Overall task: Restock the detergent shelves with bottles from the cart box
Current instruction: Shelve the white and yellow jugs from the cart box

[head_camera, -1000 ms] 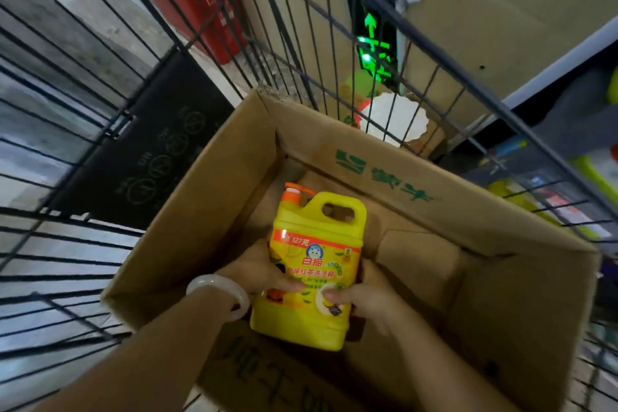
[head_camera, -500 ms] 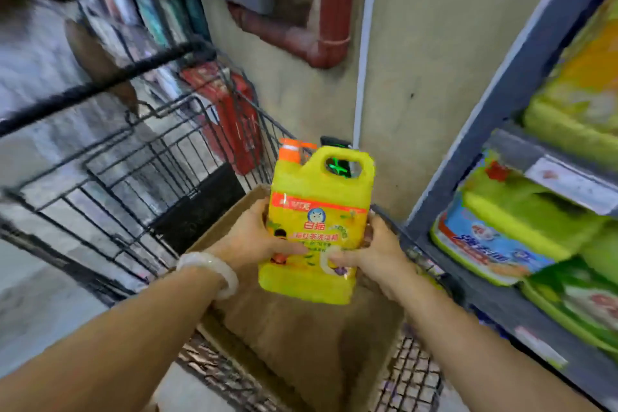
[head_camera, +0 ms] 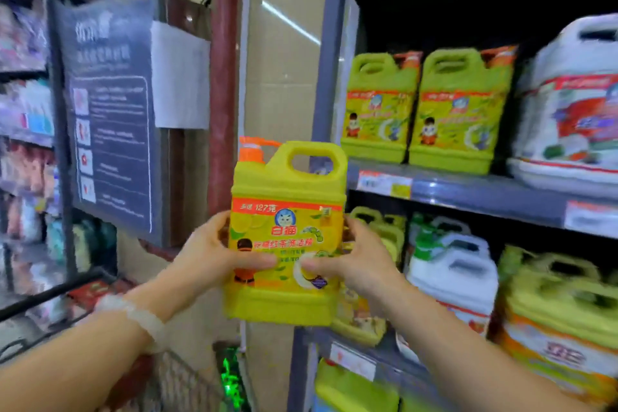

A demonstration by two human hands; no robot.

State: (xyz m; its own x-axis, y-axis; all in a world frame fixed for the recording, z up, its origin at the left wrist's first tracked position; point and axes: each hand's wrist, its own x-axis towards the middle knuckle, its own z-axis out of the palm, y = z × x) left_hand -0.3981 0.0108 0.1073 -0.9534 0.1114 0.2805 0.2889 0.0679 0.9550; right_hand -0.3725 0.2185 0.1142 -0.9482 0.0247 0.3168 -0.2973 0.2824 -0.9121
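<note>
Grip: I clamp the bottle (head_camera: 286, 237) between left hand (head_camera: 214, 256) and right hand (head_camera: 356, 261), upright, label outward.
Why: steady carry toward matching bottles on the shelf (head_camera: 468, 189).

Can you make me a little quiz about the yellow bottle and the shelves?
1. True or false: both hands hold the yellow bottle.
2. What colour is its pump cap?
3. Which shelf has two matching bottles? A upper shelf, B lower shelf.

Key: 1 true, the left hand and right hand grip its sides. 2 orange. 3 A.
</note>
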